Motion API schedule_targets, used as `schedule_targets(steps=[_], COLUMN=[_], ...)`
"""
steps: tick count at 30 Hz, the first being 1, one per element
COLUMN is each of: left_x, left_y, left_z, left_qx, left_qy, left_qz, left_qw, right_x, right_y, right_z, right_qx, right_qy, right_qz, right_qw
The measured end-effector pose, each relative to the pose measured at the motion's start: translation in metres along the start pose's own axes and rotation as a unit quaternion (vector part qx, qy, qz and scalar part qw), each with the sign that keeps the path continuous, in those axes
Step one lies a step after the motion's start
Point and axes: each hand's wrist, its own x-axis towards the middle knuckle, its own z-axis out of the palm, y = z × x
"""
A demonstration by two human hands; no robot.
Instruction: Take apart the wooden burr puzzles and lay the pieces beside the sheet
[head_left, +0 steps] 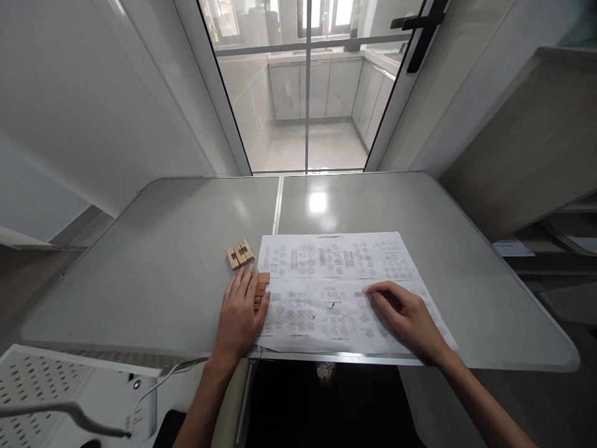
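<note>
A large white sheet of paper printed with rows of small diagrams lies on the grey table. My left hand rests flat with fingers extended, partly covering several wooden blocks at the paper's left edge. How many blocks lie beneath the palm is hidden. Just beyond those fingertips sits a small cluster of flat wooden pieces with dark notches. On the right half of the paper, my right hand touches a diagram with its index fingertip, thumb slightly apart. Nothing shows between finger and thumb; the other fingers are curled and partly hidden.
The folding table has a centre seam and rounded corners. Behind it stands a glass door with a black handle. A white perforated rack and a cable are at lower left; shelves stand at right.
</note>
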Motion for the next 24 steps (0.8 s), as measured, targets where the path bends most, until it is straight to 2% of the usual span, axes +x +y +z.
schedule_targets(steps=[5, 10, 14, 17, 20, 24], left_x=[-0.002, -0.006, -0.008, -0.007, -0.007, -0.01], left_y=[0.009, 0.045, 0.07, 0.077, 0.077, 0.077], left_z=[-0.011, -0.03, -0.034, -0.027, -0.02, -0.017], left_qx=[-0.058, -0.19, -0.329, -0.375, -0.389, -0.388], left_qy=[0.039, 0.007, -0.094, -0.156, -0.172, -0.156], left_qz=[0.03, 0.062, 0.01, -0.033, -0.07, -0.105], left_qw=[0.997, 0.98, 0.94, 0.913, 0.902, 0.902], right_x=[0.0, -0.011, -0.022, -0.025, -0.024, -0.021], right_y=[-0.002, -0.016, -0.024, -0.021, -0.018, -0.017], right_z=[-0.001, 0.003, 0.009, 0.014, 0.02, 0.024], right_qx=[-0.004, 0.079, 0.144, 0.14, 0.118, 0.093], right_qy=[-0.008, -0.026, -0.047, -0.059, -0.06, -0.046], right_qz=[-0.003, 0.017, 0.044, 0.054, 0.055, 0.045], right_qw=[1.0, 0.996, 0.987, 0.987, 0.99, 0.994])
